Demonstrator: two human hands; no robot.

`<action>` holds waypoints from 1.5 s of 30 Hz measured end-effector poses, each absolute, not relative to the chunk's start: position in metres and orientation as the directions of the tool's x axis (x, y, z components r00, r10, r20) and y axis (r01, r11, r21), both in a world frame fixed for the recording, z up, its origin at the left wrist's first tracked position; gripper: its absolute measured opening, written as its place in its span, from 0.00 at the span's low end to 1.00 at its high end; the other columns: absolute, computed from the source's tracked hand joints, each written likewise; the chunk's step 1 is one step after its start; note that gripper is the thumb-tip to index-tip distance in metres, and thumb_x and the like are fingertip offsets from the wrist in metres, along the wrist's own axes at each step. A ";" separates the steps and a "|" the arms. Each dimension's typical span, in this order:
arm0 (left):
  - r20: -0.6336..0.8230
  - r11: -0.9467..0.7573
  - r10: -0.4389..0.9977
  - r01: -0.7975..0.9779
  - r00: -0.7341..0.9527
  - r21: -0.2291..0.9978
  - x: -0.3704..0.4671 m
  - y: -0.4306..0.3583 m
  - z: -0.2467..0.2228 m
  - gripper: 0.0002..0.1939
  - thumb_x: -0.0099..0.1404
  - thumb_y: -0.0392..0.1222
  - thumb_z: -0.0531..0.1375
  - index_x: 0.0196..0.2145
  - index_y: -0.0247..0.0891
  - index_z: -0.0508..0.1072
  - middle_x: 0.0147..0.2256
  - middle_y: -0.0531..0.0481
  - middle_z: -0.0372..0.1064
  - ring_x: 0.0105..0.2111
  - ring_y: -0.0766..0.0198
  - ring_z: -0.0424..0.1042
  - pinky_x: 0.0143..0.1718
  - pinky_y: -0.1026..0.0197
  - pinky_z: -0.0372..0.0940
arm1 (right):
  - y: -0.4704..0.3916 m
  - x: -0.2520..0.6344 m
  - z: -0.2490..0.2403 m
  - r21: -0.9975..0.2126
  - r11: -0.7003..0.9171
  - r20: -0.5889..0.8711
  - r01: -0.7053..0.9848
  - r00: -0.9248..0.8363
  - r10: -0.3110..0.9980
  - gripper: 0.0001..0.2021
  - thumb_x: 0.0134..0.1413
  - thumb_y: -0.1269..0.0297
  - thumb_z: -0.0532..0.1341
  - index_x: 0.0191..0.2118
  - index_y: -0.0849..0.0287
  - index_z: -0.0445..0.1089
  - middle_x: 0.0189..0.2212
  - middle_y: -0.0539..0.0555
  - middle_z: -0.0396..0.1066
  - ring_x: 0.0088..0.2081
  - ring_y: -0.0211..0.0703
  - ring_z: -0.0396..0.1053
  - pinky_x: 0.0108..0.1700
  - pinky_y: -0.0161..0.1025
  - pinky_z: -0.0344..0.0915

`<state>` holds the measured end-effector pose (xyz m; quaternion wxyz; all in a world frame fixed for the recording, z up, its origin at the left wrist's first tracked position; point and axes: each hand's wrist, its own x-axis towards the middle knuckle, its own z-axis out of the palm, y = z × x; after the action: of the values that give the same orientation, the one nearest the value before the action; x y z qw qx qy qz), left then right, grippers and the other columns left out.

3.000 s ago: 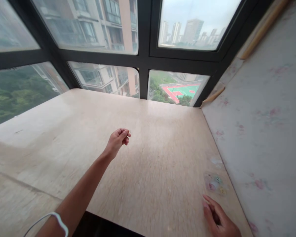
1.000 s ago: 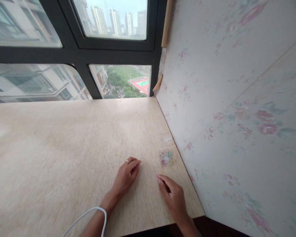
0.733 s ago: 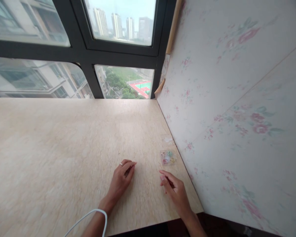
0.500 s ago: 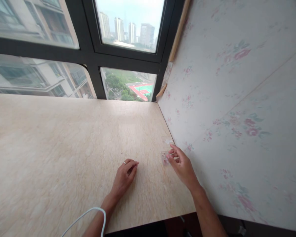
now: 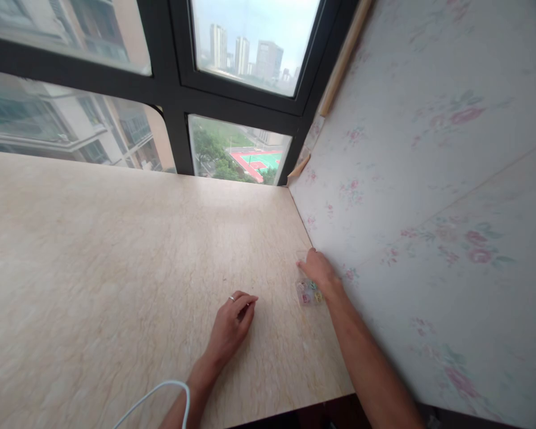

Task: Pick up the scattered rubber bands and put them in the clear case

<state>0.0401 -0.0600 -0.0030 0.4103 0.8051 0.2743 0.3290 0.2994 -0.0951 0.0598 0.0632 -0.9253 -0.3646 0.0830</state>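
Note:
Against the wall on the right stands a small clear plastic box [image 5: 309,296] with compartments. Little coloured pieces lie in it, pink, green and yellow, too small to name. My right hand [image 5: 320,268] reaches just behind the box, its thumb and fingers closed around a clear plastic lid [image 5: 302,255] that they mostly cover. My left hand [image 5: 232,322], with a ring on one finger, rests on the pale marbled surface [image 5: 116,268] left of the box. Its fingertips are pinched together, and whatever is between them cannot be made out.
A flowered papered wall [image 5: 406,208] rises close on the right. Dark window frames [image 5: 167,131] border the surface at the back. A white cable [image 5: 152,390] loops over my left forearm. The surface's front edge [image 5: 290,411] runs below my hands.
My right hand has gone from above the box to the lid behind it and closed there, uncovering more of the box. My left hand keeps its pinch. The view has shifted slightly.

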 end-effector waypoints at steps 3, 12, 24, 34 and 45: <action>0.293 -0.508 0.709 0.175 0.642 0.843 0.041 -0.061 -0.003 0.10 0.66 0.36 0.52 0.39 0.39 0.73 0.36 0.47 0.72 0.35 0.63 0.72 0.36 0.60 0.67 | -0.096 0.301 0.057 -0.195 -0.718 -0.098 0.668 0.715 0.692 0.16 0.52 0.65 0.62 0.46 0.66 0.68 0.40 0.72 0.72 0.45 0.61 0.72 0.41 0.49 0.66; 0.269 -0.481 0.711 0.169 0.650 0.860 0.039 -0.063 0.001 0.10 0.67 0.36 0.52 0.38 0.39 0.73 0.36 0.47 0.71 0.34 0.63 0.72 0.34 0.61 0.66 | -0.107 0.267 0.084 -0.953 -0.271 -0.174 0.139 0.480 0.860 0.28 0.49 0.50 0.62 0.54 0.59 0.65 0.50 0.61 0.70 0.21 0.30 0.59 0.22 0.32 0.58; 0.292 -0.349 0.785 0.002 0.546 0.937 0.037 -0.064 0.026 0.15 0.62 0.43 0.61 0.47 0.40 0.70 0.41 0.46 0.69 0.34 0.63 0.69 0.36 0.59 0.67 | -0.140 0.218 0.084 -0.509 -0.298 -0.313 -0.808 -0.149 0.938 0.26 0.57 0.46 0.53 0.50 0.62 0.67 0.53 0.64 0.69 0.15 0.24 0.38 0.14 0.25 0.43; 0.326 -0.251 0.588 -0.216 0.741 0.944 0.022 -0.048 0.064 0.44 0.48 0.49 0.72 0.61 0.46 0.61 0.61 0.38 0.56 0.58 0.46 0.59 0.53 0.48 0.62 | -0.159 0.211 0.074 -0.373 -0.517 -0.288 -0.770 -0.433 0.854 0.29 0.61 0.43 0.46 0.51 0.65 0.64 0.29 0.56 0.74 0.13 0.26 0.43 0.13 0.25 0.41; 0.227 -0.369 0.338 -0.093 0.913 0.925 0.011 -0.040 0.097 0.36 0.52 0.43 0.70 0.58 0.50 0.66 0.58 0.43 0.63 0.53 0.50 0.67 0.49 0.47 0.66 | -0.159 0.196 0.080 -0.386 -0.648 -0.316 -0.656 -0.566 0.761 0.31 0.58 0.40 0.45 0.53 0.62 0.60 0.35 0.59 0.75 0.14 0.33 0.64 0.07 0.25 0.40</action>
<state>0.0106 -0.0402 0.0966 0.5564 0.8044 0.0762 0.1936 0.1955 -0.1593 0.0800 0.4039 -0.2320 -0.1132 0.8777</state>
